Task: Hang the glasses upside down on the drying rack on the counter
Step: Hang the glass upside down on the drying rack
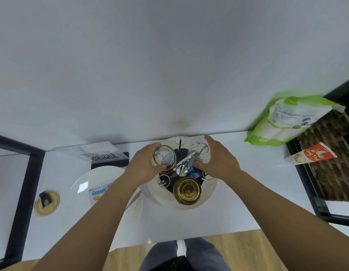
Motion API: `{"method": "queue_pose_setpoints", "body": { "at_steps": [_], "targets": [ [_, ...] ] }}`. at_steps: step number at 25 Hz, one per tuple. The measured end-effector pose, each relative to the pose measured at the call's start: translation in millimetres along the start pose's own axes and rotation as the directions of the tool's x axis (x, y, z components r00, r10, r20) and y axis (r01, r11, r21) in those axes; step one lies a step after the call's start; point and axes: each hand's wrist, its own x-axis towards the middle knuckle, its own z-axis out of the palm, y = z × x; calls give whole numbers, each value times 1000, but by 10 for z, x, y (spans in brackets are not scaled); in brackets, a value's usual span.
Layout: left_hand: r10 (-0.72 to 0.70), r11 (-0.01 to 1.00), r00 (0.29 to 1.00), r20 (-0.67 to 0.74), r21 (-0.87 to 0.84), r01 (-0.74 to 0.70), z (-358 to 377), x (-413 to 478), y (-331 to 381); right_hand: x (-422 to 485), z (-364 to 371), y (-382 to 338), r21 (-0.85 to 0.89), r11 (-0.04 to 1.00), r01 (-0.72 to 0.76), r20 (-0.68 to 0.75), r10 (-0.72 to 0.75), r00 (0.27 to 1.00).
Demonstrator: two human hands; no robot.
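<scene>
A round drying rack (210, 194) with a white rim, dark centre and chrome prongs stands on the white counter. My left hand (142, 167) grips a clear glass (164, 156), bottom up, over the rack's left side. My right hand (221, 160) wraps around a second clear glass (198, 147) at the rack's back right, over a chrome prong. An amber glass (187, 190) hangs upside down at the rack's front. Bare prongs show at the back (179, 140) and front left (163, 181).
A white plate (85, 180) with a snack packet lies to the left, an amber lid (46, 202) beyond it. A QR-code stand (97, 155) sits behind the plate. A green-white bag (286, 122) and a wicker basket (329, 157) stand to the right.
</scene>
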Motion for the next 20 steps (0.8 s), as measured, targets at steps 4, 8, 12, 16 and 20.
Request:
{"method": "queue_pose_setpoints", "body": {
  "at_steps": [4, 8, 12, 16, 20],
  "targets": [
    [-14, 1000, 1000, 8, -11, 14, -17, 4, -60, 4, 20, -4, 0, 1000, -29, -52, 29, 998],
    [-24, 1000, 1000, 0, -8, 24, -27, 35, -116, 4, 2, -23, 23, 999, -35, -41, 36, 999],
    [-33, 999, 999, -26, -30, 33, -31, 67, -125, 19, -10, -31, 6, 999, -35, -36, 35, 999],
    [-14, 1000, 1000, -28, -23, 13, -25, 78, -113, 24, -7, -44, 13, 999, -46, -44, 47, 998],
    [-9, 1000, 1000, -24, -21, 8, -11, 89, -121, 21, -6, -30, 25, 998, -64, -51, 65, 997]
  ]
}}
